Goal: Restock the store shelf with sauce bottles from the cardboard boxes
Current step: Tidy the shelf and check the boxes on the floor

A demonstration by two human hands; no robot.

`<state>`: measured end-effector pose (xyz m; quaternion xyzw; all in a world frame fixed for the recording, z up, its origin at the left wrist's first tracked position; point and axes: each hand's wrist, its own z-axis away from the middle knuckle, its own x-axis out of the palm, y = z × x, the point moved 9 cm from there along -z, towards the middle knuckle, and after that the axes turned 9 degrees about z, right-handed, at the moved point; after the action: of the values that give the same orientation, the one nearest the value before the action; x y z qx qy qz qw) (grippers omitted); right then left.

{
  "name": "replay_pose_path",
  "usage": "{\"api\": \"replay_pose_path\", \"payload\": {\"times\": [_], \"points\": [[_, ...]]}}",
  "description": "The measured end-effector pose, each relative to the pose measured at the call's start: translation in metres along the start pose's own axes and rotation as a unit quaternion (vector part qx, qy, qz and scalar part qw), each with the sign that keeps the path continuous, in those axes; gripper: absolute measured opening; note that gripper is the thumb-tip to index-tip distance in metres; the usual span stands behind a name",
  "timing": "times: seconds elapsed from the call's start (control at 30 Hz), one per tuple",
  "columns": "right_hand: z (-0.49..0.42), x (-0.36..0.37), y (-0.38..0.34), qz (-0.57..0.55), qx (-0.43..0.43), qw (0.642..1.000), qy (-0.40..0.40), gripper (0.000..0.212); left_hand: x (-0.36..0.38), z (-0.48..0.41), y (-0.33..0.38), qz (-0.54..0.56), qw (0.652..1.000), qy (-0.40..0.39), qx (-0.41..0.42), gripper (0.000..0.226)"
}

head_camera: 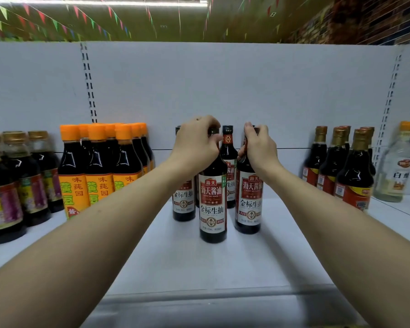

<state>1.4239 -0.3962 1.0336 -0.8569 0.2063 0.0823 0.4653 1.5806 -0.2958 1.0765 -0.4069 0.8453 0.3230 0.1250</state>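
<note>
Two soy sauce bottles are going onto the shelf at once. The person's left hand [197, 143] curls its fingers over the cap and neck of the front soy sauce bottle [213, 204]. The right hand [259, 144] pinches the neck of the second soy sauce bottle [249, 200] just beside it. Both bases look to be down on the white shelf deck [223, 268], mid-shelf, and the second bottle leans slightly.

To finish the step well, each bottle probably needs to be brought fully upright and slid back until it sits just in front of the row behind, with its label facing out. The fingers should let go only once the base is flat. The bottles stand close together, so a slow, straight push would lessen the chance of knocking a neighbour over.

Four red-labelled bottles show plainly in this middle group. They are the two in hand, a rear bottle [228, 159] between the hands, and a hidden-neck bottle [184, 202] behind the left wrist. A dark sliver between them may be a fifth, but that cannot be told.

- To the left stand at least six orange-capped bottles [97, 166], tightly packed.
- Beyond them are three purple-labelled bottles [31, 185].
- Well apart on the right are about five gold-capped bottles [355, 176], overlapping.
- One clear vinegar bottle [398, 166] stands there too.

No cardboard box is in view.
</note>
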Motion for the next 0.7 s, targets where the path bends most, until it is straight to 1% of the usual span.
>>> {"api": "replay_pose_path", "payload": {"times": [0.07, 0.13, 0.17, 0.23, 0.27, 0.3, 0.37, 0.47, 0.57, 0.7], "points": [[0.000, 0.001, 0.002, -0.001, -0.006, 1.000, 0.014, 0.043, 0.006, -0.002, 0.003, -0.048, 0.998, -0.004, 0.040, 0.025], [0.001, 0.003, 0.001, 0.023, -0.025, 0.999, 0.029, 0.040, 0.011, -0.005, 0.003, -0.072, 0.996, -0.024, 0.050, 0.029], [0.001, 0.004, 0.000, 0.038, -0.039, 0.998, 0.038, 0.037, 0.014, -0.007, 0.002, -0.087, 0.994, -0.046, 0.049, 0.037], [0.001, 0.007, -0.003, 0.050, -0.076, 0.995, 0.050, 0.027, 0.021, -0.009, -0.004, -0.114, 0.988, -0.095, 0.041, 0.061], [0.001, 0.009, -0.005, 0.049, -0.095, 0.993, 0.053, 0.022, 0.022, -0.010, -0.006, -0.120, 0.987, -0.105, 0.038, 0.069], [0.001, 0.011, -0.007, 0.047, -0.110, 0.991, 0.056, 0.017, 0.022, -0.011, -0.008, -0.121, 0.987, -0.104, 0.035, 0.072], [0.001, 0.014, -0.009, 0.041, -0.124, 0.989, 0.064, 0.011, 0.021, -0.014, -0.012, -0.129, 0.987, -0.093, 0.037, 0.069], [0.000, 0.023, -0.008, 0.011, -0.121, 0.991, 0.063, 0.009, 0.023, -0.020, -0.019, -0.151, 0.985, -0.080, 0.037, 0.062], [-0.001, 0.032, -0.009, 0.005, -0.125, 0.990, 0.060, 0.016, 0.023, -0.026, -0.027, -0.182, 0.980, -0.071, 0.034, 0.057], [-0.005, 0.040, -0.011, 0.012, -0.130, 0.990, 0.051, 0.027, 0.025, -0.033, -0.033, -0.223, 0.972, -0.055, 0.050, 0.059]]}}
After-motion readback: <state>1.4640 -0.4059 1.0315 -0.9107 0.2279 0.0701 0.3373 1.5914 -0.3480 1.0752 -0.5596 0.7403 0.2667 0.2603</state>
